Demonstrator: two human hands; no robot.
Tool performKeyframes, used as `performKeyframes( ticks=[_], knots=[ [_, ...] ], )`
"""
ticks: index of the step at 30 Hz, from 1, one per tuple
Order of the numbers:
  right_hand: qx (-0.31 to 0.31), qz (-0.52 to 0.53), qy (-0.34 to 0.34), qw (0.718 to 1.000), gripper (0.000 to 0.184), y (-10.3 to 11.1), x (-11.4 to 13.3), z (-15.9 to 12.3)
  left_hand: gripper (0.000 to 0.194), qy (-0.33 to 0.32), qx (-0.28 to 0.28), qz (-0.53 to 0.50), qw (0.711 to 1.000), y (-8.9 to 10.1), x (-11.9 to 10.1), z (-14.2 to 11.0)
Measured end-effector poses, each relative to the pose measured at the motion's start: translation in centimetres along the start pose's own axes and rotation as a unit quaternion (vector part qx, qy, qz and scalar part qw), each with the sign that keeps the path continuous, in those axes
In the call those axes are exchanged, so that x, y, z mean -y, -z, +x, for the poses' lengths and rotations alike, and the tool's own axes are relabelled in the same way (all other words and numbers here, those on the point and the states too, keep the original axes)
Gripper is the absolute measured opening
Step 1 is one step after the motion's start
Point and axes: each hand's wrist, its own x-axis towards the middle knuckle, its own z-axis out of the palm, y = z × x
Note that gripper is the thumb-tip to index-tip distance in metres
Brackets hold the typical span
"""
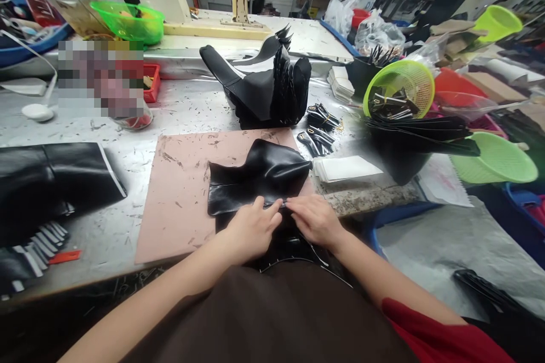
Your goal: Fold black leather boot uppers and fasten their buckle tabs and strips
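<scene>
Brown cloth (pixel 272 312) lies nearest, with the left hand (pixel 252 228) and right hand (pixel 315 221) beyond, their grip pinched nearly closed on the black piece (pixel 259 178) spreading out ahead.

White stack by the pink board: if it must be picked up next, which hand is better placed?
Probably the right hand: the white stack lies ahead and to its right, while the left hand is farther and would likely reach across. Both hands are on the black glossy piece.
</scene>
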Motion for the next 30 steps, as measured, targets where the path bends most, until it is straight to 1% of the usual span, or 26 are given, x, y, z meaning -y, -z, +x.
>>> performKeyframes(
  ticks=[1, 2, 4, 6, 8, 10, 12, 14, 15, 16, 17, 18, 19, 20, 21, 22, 23, 24, 25, 26, 27, 28, 30],
  knots=[
    [0.013, -0.004, 0.031, 0.999, 0.027, -0.1, 0.4, -0.2, 0.03, 0.005, -0.002, -0.008, 1.0, -0.1, 0.0, -0.1],
    [0.017, -0.011, 0.045, 0.999, 0.031, -0.2, 0.6, -0.3, 0.029, 0.012, -0.007, -0.018, 1.0, -0.2, 0.1, -0.2],
    [0.019, -0.022, 0.044, 0.999, 0.035, -0.2, 0.7, -0.2, 0.029, 0.025, -0.025, -0.042, 0.998, -0.8, 0.4, -0.6],
    [0.029, -0.015, 0.025, 0.999, 0.035, 0.0, 0.7, -0.1, 0.031, 0.037, -0.052, -0.07, 0.995, -1.6, 0.8, -1.3],
    [0.038, 0.007, -0.011, 0.999, 0.033, 0.1, 0.8, 0.0, 0.035, 0.065, -0.072, -0.099, 0.99, -2.5, 1.2, -2.4],
    [0.04, 0.027, -0.04, 0.998, 0.032, 0.2, 1.0, 0.1, 0.039, 0.113, -0.068, -0.121, 0.984, -2.9, 1.6, -4.1],
    [0.043, 0.043, -0.049, 0.997, 0.031, 0.5, 0.9, 0.0, 0.039, 0.177, -0.037, -0.143, 0.973, -2.5, 2.2, -6.1],
    [0.049, 0.061, -0.049, 0.996, 0.031, 1.1, 0.0, -0.1, 0.035, 0.242, 0.025, -0.173, 0.954, -1.3, 3.0, -7.7],
    [0.048, 0.07, -0.055, 0.995, 0.03, 1.7, -0.9, -0.1, 0.032, 0.278, 0.048, -0.182, 0.942, -0.5, 3.4, -8.2],
    [0.041, 0.073, -0.071, 0.994, 0.03, 2.3, -2.0, -0.1, 0.031, 0.31, 0.05, -0.182, 0.932, 0.3, 4.0, -8.3],
    [0.03, 0.067, -0.096, 0.993, 0.03, 3.0, -3.4, 0.0, 0.03, 0.334, 0.026, -0.172, 0.927, 1.0, 4.5, -8.0],
    [0.021, 0.05, -0.131, 0.99, 0.031, 3.8, -5.0, 0.2, 0.03, 0.346, -0.02, -0.153, 0.925, 1.7, 5.1, -7.4],
    [0.02, 0.019, -0.17, 0.985, 0.032, 4.6, -6.7, 0.4, 0.033, 0.344, -0.085, -0.132, 0.926, 2.2, 5.5, -6.5],
    [0.04, -0.022, -0.204, 0.978, 0.034, 5.2, -8.4, 0.7, 0.041, 0.323, -0.141, -0.119, 0.928, 2.5, 5.9, -5.3],
    [0.076, -0.066, -0.232, 0.968, 0.037, 5.8, -10.0, 1.1, 0.049, 0.303, -0.16, -0.114, 0.932, 2.7, 6.3, -4.0],
    [0.125, -0.105, -0.249, 0.955, 0.039, 6.2, -11.3, 1.5, 0.056, 0.3, -0.153, -0.121, 0.934, 2.9, 6.6, -2.7],
    [0.178, -0.132, -0.252, 0.942, 0.04, 6.5, -12.4, 1.8, 0.054, 0.305, -0.123, -0.141, 0.934, 3.0, 6.9, -1.6],
    [0.218, -0.146, -0.249, 0.932, 0.038, 6.6, -13.3, 2.0, 0.044, 0.299, -0.083, -0.166, 0.936, 3.3, 7.1, -0.6],
    [0.239, -0.15, -0.241, 0.929, 0.035, 6.6, -13.9, 2.2, 0.032, 0.291, -0.07, -0.167, 0.939, 3.7, 7.4, 0.0],
    [0.25, -0.149, -0.23, 0.929, 0.031, 6.6, -14.3, 2.2, 0.025, 0.288, -0.065, -0.167, 0.941, 4.3, 7.7, 0.3],
    [0.249, -0.147, -0.222, 0.931, 0.027, 6.5, -14.6, 2.1, 0.021, 0.283, -0.073, -0.157, 0.943, 5.3, 7.9, 0.3],
    [0.242, -0.147, -0.216, 0.934, 0.024, 6.4, -14.7, 2.0, 0.019, 0.284, -0.098, -0.135, 0.944, 6.5, 8.0, 0.0],
    [0.227, -0.158, -0.204, 0.939, 0.02, 6.4, -14.7, 1.7, 0.016, 0.292, -0.179, -0.055, 0.938, 9.5, 8.0, -1.2]
  ],
)
